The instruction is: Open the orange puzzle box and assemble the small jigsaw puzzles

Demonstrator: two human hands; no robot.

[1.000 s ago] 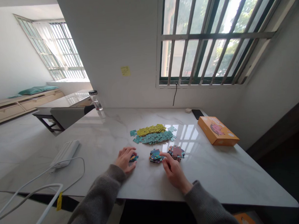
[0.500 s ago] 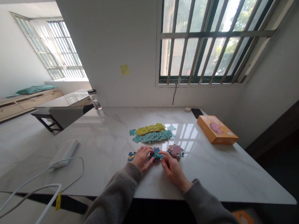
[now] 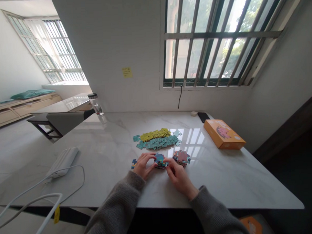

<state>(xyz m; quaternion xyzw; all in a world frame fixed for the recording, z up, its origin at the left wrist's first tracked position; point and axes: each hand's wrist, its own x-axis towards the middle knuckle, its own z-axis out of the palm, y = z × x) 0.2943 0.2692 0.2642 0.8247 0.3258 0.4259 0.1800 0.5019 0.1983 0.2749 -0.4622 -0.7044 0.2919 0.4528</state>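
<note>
Between my two hands is a small stack of blue jigsaw puzzle pieces (image 3: 159,158). My left hand (image 3: 143,165) curls its thumb and fingers around the stack's left side. From the right, my right hand (image 3: 180,177) presses bent fingers against the stack's right edge. A blue and yellow puzzle piece (image 3: 134,162) lies partly hidden beside my left hand. Just right of the stack sits a pile of pinkish puzzle pieces (image 3: 182,157). Farther back, overlapping rows of yellow-green puzzle pieces (image 3: 155,134) and teal puzzle pieces (image 3: 161,142) lie on the table.
The glossy white table (image 3: 108,146) meets the wall at the back. An orange box (image 3: 224,134) and a black phone (image 3: 203,117) are at the right. A water bottle (image 3: 95,104) stands back left; a white power strip (image 3: 63,163) with cables (image 3: 83,178) lies at the left.
The whole view has shifted slightly, so things appear a little farther left. Both hands stay at the blue stack, whose top piece now shows more fully between the fingers.
</note>
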